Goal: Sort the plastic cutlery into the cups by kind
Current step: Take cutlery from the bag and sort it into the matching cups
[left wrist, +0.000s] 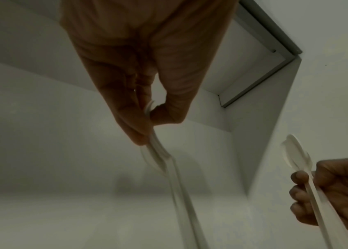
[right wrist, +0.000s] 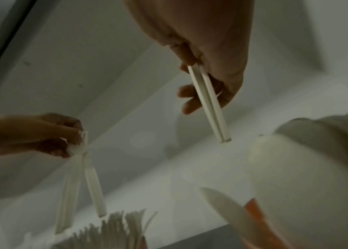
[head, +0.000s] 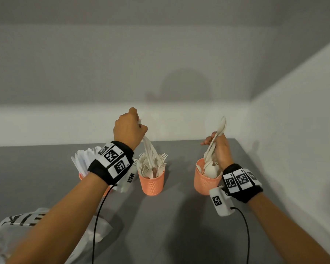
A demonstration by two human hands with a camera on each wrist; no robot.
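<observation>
Forks [head: 148, 149] are hanging from the left hand's [head: 129, 128] pinching grip over the middle cup [head: 151, 182] at frame centre, spoons [head: 215, 141] from the right hand's [head: 220, 149] over the right cup [head: 205, 182], so each bunch is best lowered upright before loosening.

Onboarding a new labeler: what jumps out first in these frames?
Both hands are raised over orange cups on the grey table: the left hand pinches a few forks above the middle cup crammed with forks, and the right hand grips spoons over the right cup of spoons. A third cup of knives stands partly hidden behind the left wrist.
</observation>
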